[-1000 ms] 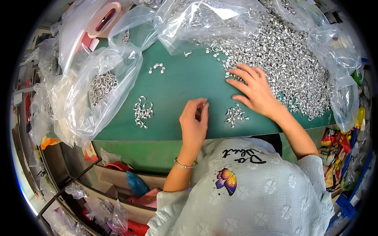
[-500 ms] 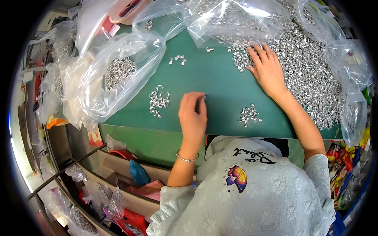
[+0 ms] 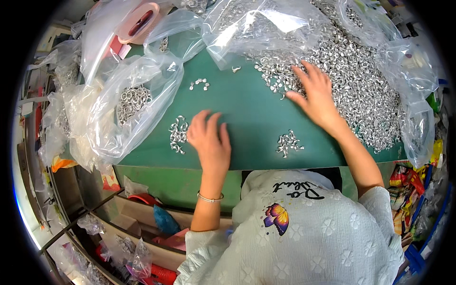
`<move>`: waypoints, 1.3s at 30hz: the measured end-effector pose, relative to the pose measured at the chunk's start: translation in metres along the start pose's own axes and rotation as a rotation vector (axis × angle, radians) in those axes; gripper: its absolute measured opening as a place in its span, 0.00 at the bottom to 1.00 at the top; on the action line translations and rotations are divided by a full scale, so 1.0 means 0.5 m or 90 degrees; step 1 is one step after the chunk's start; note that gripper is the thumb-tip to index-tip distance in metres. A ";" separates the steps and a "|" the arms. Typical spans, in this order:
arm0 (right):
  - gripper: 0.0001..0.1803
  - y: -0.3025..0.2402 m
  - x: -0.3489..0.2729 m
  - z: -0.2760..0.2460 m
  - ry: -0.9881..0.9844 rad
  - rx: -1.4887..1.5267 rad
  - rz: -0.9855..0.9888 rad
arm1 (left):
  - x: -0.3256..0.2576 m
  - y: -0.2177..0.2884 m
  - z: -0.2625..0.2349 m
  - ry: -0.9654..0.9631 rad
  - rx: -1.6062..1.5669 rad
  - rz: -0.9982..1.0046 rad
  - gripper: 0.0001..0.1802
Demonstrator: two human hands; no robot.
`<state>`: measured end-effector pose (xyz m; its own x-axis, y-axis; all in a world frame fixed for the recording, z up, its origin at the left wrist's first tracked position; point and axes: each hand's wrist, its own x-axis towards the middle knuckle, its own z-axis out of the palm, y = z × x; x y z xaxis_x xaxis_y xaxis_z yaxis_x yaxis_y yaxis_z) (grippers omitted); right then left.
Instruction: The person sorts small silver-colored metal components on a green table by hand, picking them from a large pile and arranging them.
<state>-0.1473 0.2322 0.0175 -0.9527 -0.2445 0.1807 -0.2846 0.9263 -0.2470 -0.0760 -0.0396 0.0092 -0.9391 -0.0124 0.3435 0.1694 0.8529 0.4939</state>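
Now we're on a broad heap of small silvery metal pieces (image 3: 370, 107) filling the right side of the green table (image 3: 251, 114), the right hand (image 3: 317, 97) over its left edge, thumb and fingers parted, no piece visibly gripped. To the left we catch the left hand (image 3: 209, 142) slightly blurred, fingers loosely spread right beside the near-left pile (image 3: 178, 135), nothing showing between them. Little looks set apart, we'd judge: that pile, a near-right pile (image 3: 289, 142), a far cluster (image 3: 199, 84) and one lone piece (image 3: 236, 69); most lies in the heap. Around it, we spot a clear left bag (image 3: 164, 102), a pink tray (image 3: 124, 34) far left, and a clear far bag (image 3: 266, 23) covering the heap's far-left part, crowding access there.
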 end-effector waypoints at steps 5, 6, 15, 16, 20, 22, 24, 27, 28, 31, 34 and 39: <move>0.39 -0.075 -0.018 0.049 0.068 0.038 -0.005 | 0.084 0.052 0.055 -0.157 -0.187 0.131 0.31; 0.38 -0.084 -0.013 0.057 0.079 0.056 -0.005 | 0.110 0.052 0.070 -0.170 -0.212 0.161 0.32; 0.33 -0.131 -0.004 0.052 0.004 0.334 -0.195 | 0.206 0.035 0.121 -0.240 -0.162 0.295 0.35; 0.29 -0.132 0.002 0.043 -0.021 0.323 -0.213 | 0.203 0.020 0.120 -0.229 -0.179 0.282 0.34; 0.25 -0.092 0.011 0.025 -0.091 0.383 -0.313 | 0.172 -0.002 0.083 -0.235 -0.193 0.186 0.25; 0.21 -0.068 -0.001 0.009 -0.132 0.312 -0.344 | 0.160 -0.018 0.070 -0.220 -0.207 0.140 0.24; 0.15 -0.043 -0.008 -0.009 -0.136 0.207 -0.399 | 0.151 -0.037 0.066 -0.194 -0.255 0.089 0.24; 0.13 0.002 -0.005 -0.009 -0.036 0.080 -0.345 | 0.152 0.000 0.046 -0.137 -0.180 0.173 0.27; 0.15 0.009 -0.002 -0.006 -0.024 0.071 -0.295 | 0.148 0.015 0.041 -0.185 -0.115 0.198 0.30; 0.18 -0.025 0.028 0.001 0.077 0.173 -0.253 | 0.130 0.030 0.062 -0.236 -0.029 0.259 0.29; 0.23 -0.049 0.052 0.018 0.032 0.148 -0.318 | 0.129 0.028 0.083 -0.191 -0.086 0.253 0.23; 0.13 -0.012 0.085 0.037 0.047 0.026 -0.269 | 0.158 0.001 0.092 -0.113 -0.247 0.115 0.16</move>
<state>-0.1881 0.2109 0.0089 -0.7414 -0.5774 0.3420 -0.6537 0.7365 -0.1739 -0.1640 -0.0161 -0.0003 -0.9149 0.2378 0.3262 0.4033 0.5738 0.7128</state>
